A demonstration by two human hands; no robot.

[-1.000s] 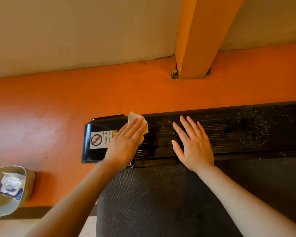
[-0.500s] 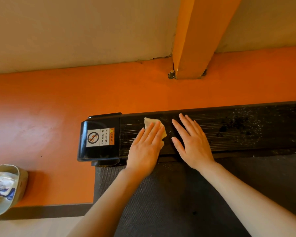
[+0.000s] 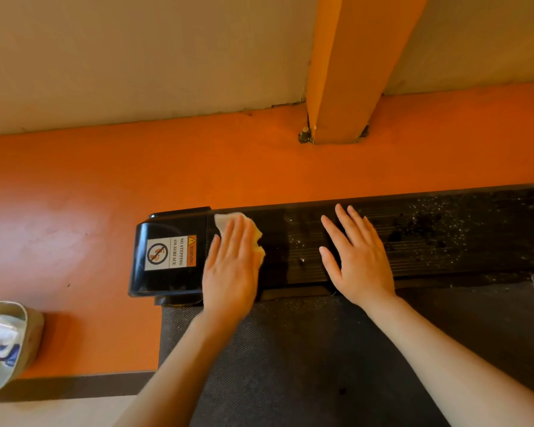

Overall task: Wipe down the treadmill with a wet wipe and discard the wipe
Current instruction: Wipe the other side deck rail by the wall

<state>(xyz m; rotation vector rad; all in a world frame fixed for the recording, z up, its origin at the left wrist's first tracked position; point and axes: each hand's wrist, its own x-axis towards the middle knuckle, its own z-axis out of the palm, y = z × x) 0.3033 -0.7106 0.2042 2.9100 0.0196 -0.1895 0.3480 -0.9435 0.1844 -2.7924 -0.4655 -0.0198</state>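
So closest to the camera the two bare forearms are reaching forward over the grey textured treadmill belt (image 3: 290,365), which is filling the bottom of the view; off at the lower left edge a pale bin (image 3: 28,334) is sitting on the orange floor (image 3: 74,211) with crumpled white and blue packaging inside it, well apart from the treadmill; moving up, the left hand (image 3: 228,272) is lying flat with its fingers straight and pressed close together, pressing the wet wipe (image 3: 253,234) down onto the black side rail (image 3: 413,251), and the wipe is peeking out past the fingertips and along the right side of the hand, just beside the glossy black end cap (image 3: 167,229); that cap is carrying a warning sticker (image 3: 170,253) reading NO STEPPING ON SURFACE; the right hand (image 3: 358,260) is resting palm down on the ribbed rail a bit further along, fingers straight and slightly spread, thumb angled out to the left, holding nothing; right of that hand the rail is looking pretty grubby, with white specks and dark blotches scattered over it; beyond the treadmill the orange floor is running back to a beige wall (image 3: 136,57), and an orange post (image 3: 346,72) is standing at the floor line.
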